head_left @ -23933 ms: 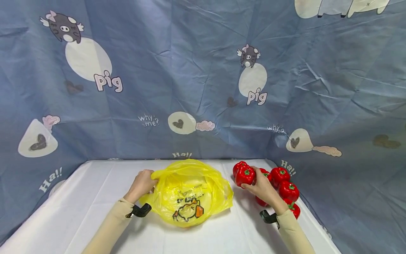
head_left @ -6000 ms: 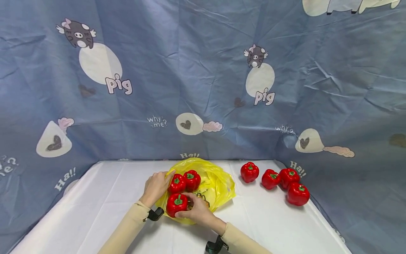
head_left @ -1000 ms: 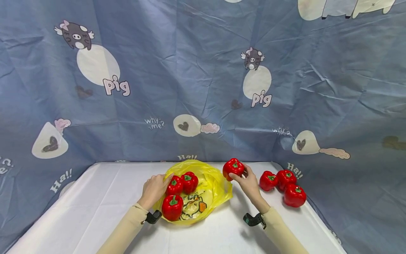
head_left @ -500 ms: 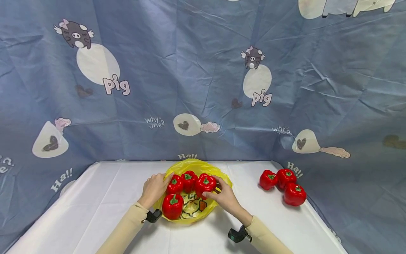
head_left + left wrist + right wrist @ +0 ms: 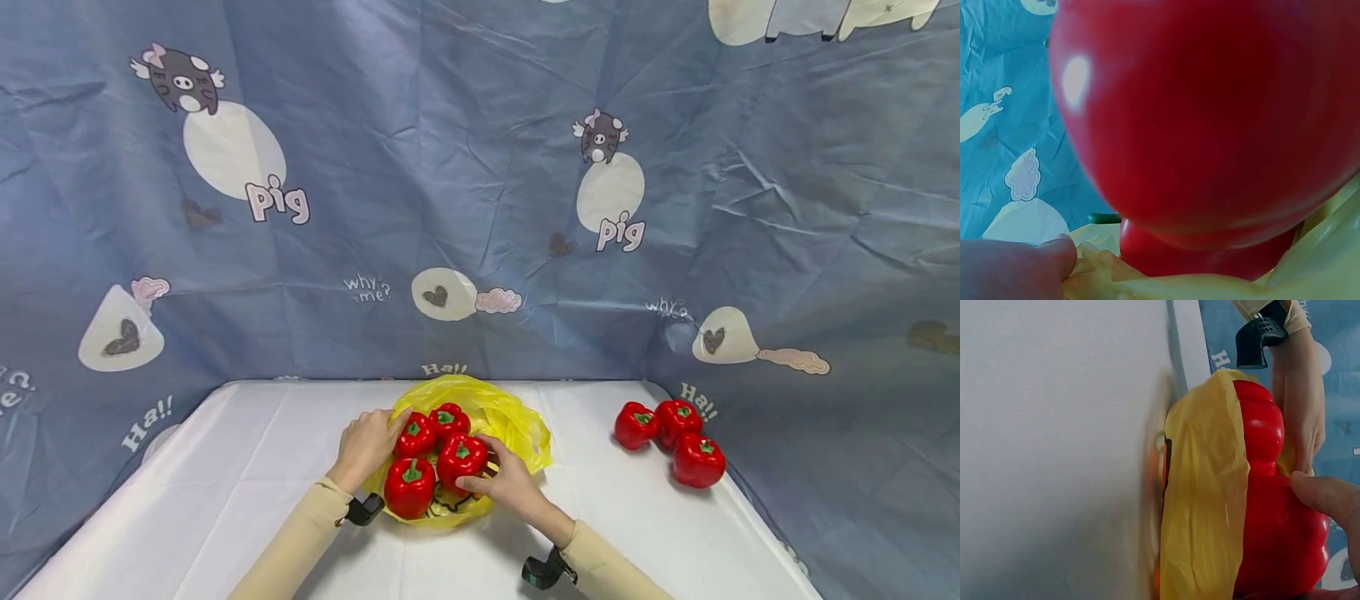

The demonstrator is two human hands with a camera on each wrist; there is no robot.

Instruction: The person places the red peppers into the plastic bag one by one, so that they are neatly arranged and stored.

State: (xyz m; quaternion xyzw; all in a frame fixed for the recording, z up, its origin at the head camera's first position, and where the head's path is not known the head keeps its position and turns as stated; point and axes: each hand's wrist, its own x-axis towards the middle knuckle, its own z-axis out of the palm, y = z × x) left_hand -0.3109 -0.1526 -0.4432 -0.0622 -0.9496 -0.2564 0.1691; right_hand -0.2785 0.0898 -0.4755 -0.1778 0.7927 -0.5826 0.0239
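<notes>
In the head view, my right hand [image 5: 516, 485] grips a red bell pepper [image 5: 459, 468] with a green stem, low within the opening of a yellow plastic bag [image 5: 521, 429]. Three more bell peppers lie in the bag: one at the front left [image 5: 409, 490], one by my left fingers [image 5: 415, 439], and another at the back [image 5: 450, 419]. My left hand [image 5: 366, 446] pinches the bag's left rim. In the left wrist view, a bell pepper [image 5: 1204, 119] fills most of the picture. The right wrist view shows my right thumb [image 5: 1329, 497] on the held pepper.
Three bell peppers cluster on the right of the white table [image 5: 600, 525]: left [image 5: 635, 427], back [image 5: 678, 422] and front [image 5: 698, 462]. A blue curtain [image 5: 480, 208] with pig prints hangs behind the table and along its sides.
Earlier, more peppers lay at the right and the bag held none. Over the last second my right hand has brought a bell pepper leftward into the bag. My left hand stays at the rim.
</notes>
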